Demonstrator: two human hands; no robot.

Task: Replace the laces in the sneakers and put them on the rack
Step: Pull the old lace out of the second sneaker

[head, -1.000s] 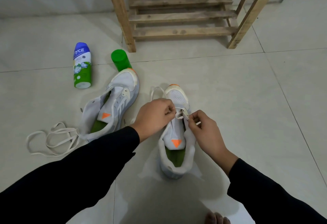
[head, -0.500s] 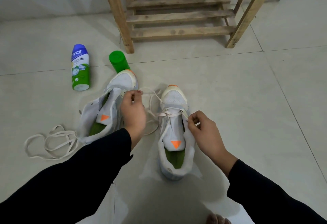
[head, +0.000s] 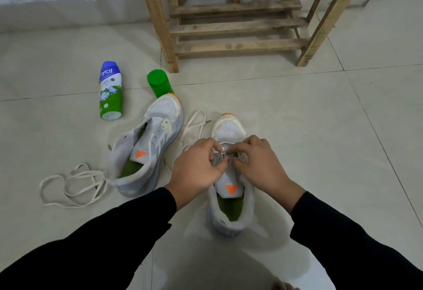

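Head camera is showing the left hand [head: 196, 167] and the right hand [head: 259, 165] each pinching the lace [head: 188, 125] over the right sneaker [head: 229, 129], at its middle.

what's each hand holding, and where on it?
Left hand and right hand both pinch the lace where it crosses the front eyelets of the upright sneaker.

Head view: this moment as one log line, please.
left hand: pinches cream flat lace | right hand: pinches same lace | white mesh sneaker: on floor
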